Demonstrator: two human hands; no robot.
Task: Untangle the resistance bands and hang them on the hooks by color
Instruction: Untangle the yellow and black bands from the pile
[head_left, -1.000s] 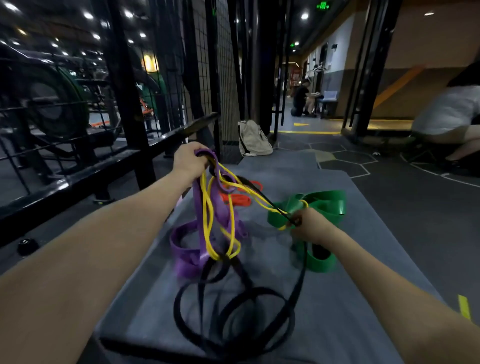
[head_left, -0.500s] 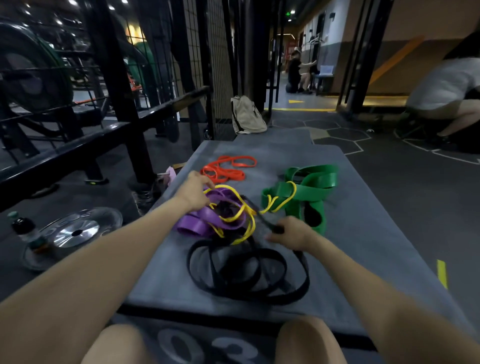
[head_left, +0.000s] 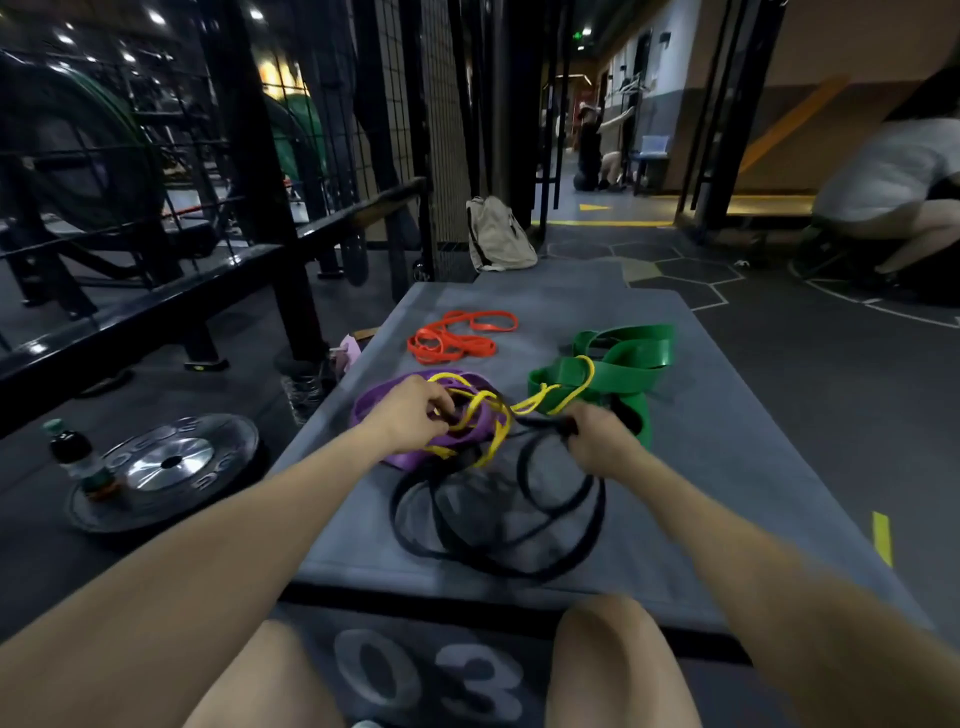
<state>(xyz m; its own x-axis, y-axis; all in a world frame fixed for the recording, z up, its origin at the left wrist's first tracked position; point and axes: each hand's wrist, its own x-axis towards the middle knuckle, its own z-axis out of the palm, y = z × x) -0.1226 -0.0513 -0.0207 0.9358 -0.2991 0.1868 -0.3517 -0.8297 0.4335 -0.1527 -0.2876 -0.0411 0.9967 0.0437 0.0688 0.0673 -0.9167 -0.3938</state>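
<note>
On the floor at left a bottle (head_left: 78, 457) stands on a weight plate (head_left: 166, 467), whose lettering is too blurred to read; "03" (head_left: 426, 675) is printed on the floor between the knees. On the gray mat (head_left: 727, 467), the left hand (head_left: 410, 415) curls its grip into the purple band (head_left: 374, 410) and yellow band (head_left: 483, 415), whose strand runs right over the green band (head_left: 623, 374). The right hand (head_left: 597, 441) grips the black band (head_left: 519, 545); the orange band (head_left: 457, 338) lies apart, farther back.
</note>
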